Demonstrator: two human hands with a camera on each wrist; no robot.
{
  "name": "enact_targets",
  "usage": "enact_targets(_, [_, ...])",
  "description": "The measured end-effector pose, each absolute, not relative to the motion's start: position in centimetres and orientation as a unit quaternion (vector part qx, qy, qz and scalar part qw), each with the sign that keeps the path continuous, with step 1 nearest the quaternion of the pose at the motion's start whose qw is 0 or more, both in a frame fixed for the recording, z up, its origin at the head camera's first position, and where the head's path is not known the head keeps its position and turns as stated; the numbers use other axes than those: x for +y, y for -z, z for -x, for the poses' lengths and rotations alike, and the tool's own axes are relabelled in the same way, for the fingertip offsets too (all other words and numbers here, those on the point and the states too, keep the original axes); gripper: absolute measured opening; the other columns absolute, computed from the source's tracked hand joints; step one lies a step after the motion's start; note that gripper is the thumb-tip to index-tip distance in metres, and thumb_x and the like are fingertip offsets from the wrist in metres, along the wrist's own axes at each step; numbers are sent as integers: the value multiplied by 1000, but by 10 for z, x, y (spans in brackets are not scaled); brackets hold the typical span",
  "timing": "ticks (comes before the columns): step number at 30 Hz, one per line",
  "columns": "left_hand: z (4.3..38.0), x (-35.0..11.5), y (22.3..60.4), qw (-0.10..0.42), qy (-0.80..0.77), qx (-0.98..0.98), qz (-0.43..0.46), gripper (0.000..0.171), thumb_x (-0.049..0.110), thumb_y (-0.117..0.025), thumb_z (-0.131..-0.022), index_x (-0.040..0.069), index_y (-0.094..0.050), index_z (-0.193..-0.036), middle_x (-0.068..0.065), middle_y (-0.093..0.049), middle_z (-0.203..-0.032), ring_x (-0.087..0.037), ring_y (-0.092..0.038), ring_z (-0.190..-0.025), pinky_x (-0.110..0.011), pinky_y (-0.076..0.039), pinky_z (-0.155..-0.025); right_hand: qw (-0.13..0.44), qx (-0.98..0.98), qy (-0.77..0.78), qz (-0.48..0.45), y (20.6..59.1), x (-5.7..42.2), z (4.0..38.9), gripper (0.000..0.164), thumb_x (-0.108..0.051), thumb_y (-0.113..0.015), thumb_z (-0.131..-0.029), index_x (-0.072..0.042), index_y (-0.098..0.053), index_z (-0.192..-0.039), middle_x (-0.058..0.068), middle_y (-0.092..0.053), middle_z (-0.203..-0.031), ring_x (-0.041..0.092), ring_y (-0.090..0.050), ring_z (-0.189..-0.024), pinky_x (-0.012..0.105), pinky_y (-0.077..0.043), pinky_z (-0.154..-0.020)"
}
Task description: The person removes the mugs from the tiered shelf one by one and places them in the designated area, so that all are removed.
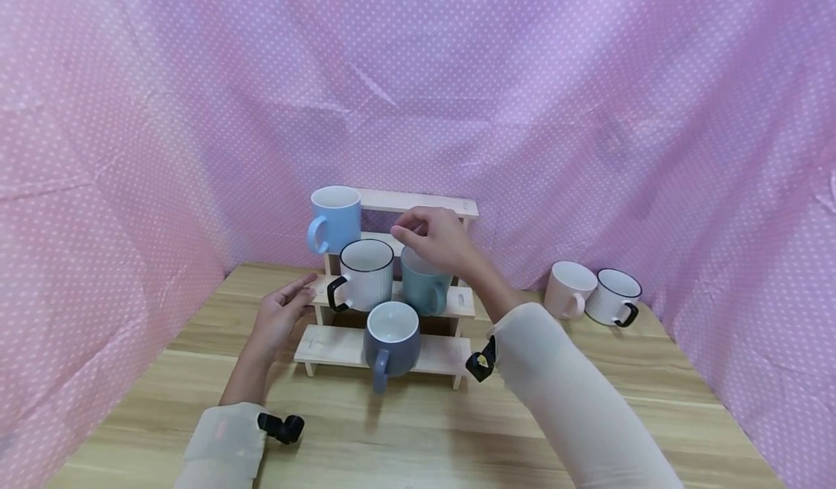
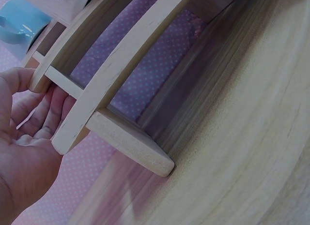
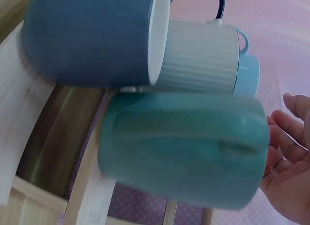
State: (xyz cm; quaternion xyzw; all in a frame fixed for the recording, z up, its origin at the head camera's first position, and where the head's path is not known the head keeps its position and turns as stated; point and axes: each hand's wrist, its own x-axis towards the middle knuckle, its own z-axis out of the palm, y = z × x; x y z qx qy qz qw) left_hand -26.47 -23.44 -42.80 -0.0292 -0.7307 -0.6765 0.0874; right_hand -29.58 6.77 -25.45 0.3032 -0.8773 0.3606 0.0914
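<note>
A three-step wooden stand (image 1: 451, 356) holds several mugs. My left hand (image 1: 277, 315) grips the left end of its middle step, the thumb on the board and the fingers behind it in the left wrist view. Over the teal mug (image 1: 424, 286) on the middle step is my right hand (image 1: 440, 239), its fingers loosely bent near the rim and the thumb apart in the right wrist view; whether they touch is hard to tell. Left of the teal mug stands a white ribbed mug (image 1: 367, 278) with black rim and handle. A grey-blue mug (image 1: 392, 344) is on the bottom step.
A light blue mug (image 1: 336, 220) sits at the left of the top step. On the wooden table (image 1: 392, 445), to the right, a pale pink mug (image 1: 570, 291) stands beside another white mug with a black handle (image 1: 614, 298). Pink dotted cloth (image 1: 418, 75) hangs around the table.
</note>
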Motion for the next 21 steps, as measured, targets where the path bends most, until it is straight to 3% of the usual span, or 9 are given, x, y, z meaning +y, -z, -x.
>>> enact_targets(7, [265,-235,428,90,676,-731,35,52,26,-60,-106,1,-49,-150,-18,-52,-146,-3,-62,-98,-28,-58,-97,83,-870,-367,-319,256,49,294,24,-29,-67,-102,-9,-73,-115,3,-72,-106,16,-67,-92,29,-60,-81])
enact_targets(21, [266,-236,429,96,676,-730,34,52,25,-61,-105,-1,-50,-149,-7,-57,-138,-3,-63,-97,-30,-58,-96,59,-839,-389,-375,258,21,288,35,-24,-70,-99,-1,-68,-126,7,-71,-114,19,-67,-102,29,-59,-85])
